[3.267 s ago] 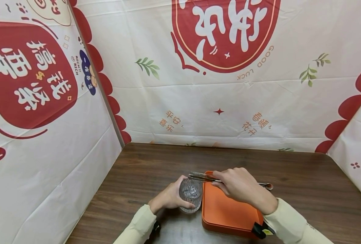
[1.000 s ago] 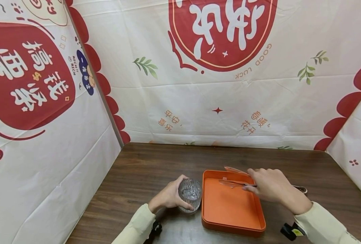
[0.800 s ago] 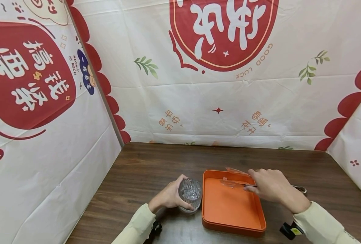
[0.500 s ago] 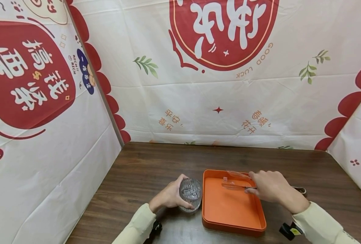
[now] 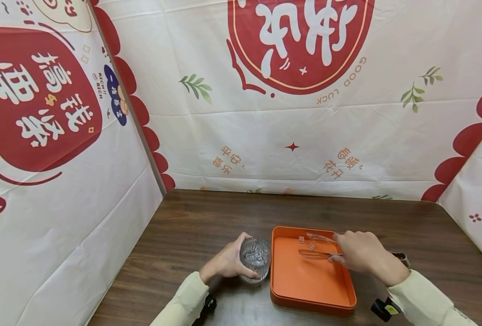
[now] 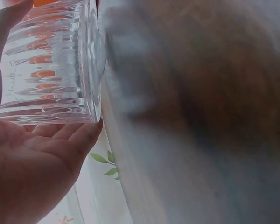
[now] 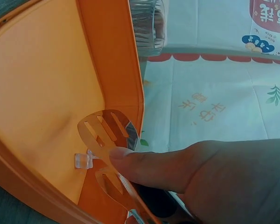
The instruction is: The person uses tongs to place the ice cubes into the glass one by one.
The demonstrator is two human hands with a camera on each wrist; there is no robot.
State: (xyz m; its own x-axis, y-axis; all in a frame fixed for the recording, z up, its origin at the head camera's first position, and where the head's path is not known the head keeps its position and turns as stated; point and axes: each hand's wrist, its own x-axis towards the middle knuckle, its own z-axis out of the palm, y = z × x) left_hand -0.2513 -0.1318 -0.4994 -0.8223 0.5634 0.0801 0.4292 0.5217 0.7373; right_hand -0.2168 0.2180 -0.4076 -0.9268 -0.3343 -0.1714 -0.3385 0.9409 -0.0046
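Note:
My left hand [image 5: 226,259] grips a clear ribbed glass [image 5: 255,257] left of an orange square tray [image 5: 306,290]. In the left wrist view, the glass [image 6: 51,70] has fingers and palm around its side. My right hand [image 5: 361,251] holds tongs [image 5: 314,255] with slotted ends, which stand spread over the tray's far part. Two small clear cubes [image 5: 311,246] lie there, one around the space between the tong ends. In the right wrist view, a clear cube [image 7: 83,161] sits beside a slotted end [image 7: 95,133], my thumb pressing on the tongs.
A dark wooden table [image 5: 208,217] carries everything. Printed white cloth [image 5: 257,131] hangs along its back, with another cloth [image 5: 82,217] on the left side. The tray's raised rim [image 5: 271,267] stands close beside the glass.
The tongs have moved right from above the glass to the tray, and their ends have spread apart. Over the last second they have dipped slightly. The left hand and glass stay in place.

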